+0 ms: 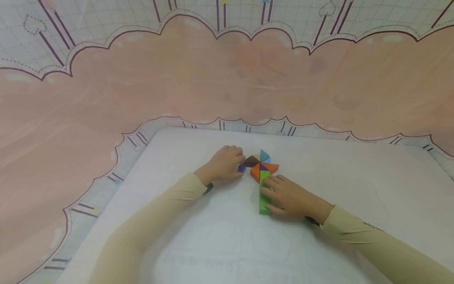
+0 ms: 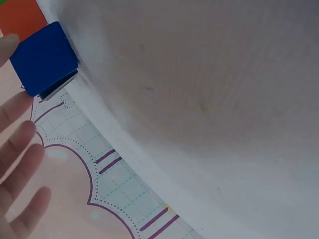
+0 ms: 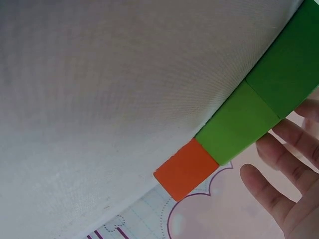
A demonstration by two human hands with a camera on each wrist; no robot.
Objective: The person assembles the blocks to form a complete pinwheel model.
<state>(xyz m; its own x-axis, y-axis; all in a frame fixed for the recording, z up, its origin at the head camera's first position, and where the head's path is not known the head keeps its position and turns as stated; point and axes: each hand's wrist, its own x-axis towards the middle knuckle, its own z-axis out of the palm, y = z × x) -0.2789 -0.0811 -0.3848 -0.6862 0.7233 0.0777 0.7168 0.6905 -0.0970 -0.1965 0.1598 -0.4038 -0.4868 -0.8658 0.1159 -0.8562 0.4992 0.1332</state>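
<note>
Colored wooden blocks form a pinwheel shape on the white table. My left hand (image 1: 224,162) pinches a blue block (image 2: 45,59) between thumb and a finger, left of the brown block (image 1: 252,161). The other left fingers spread loosely in the left wrist view. My right hand (image 1: 288,196) lies over the green column, its fingertips touching a light green block (image 3: 239,123) and a dark green block (image 3: 289,59) set end to end. Orange blocks (image 1: 271,168) meet at the center, beside a small dark blue triangle (image 1: 263,167). A light blue triangle (image 1: 264,155) points upward at the top.
The white tabletop (image 1: 213,228) spreads around the blocks and both forearms. Behind it hangs a peach sheet (image 1: 227,86) with scalloped, patterned borders. Faint writing shows through near the front of the table.
</note>
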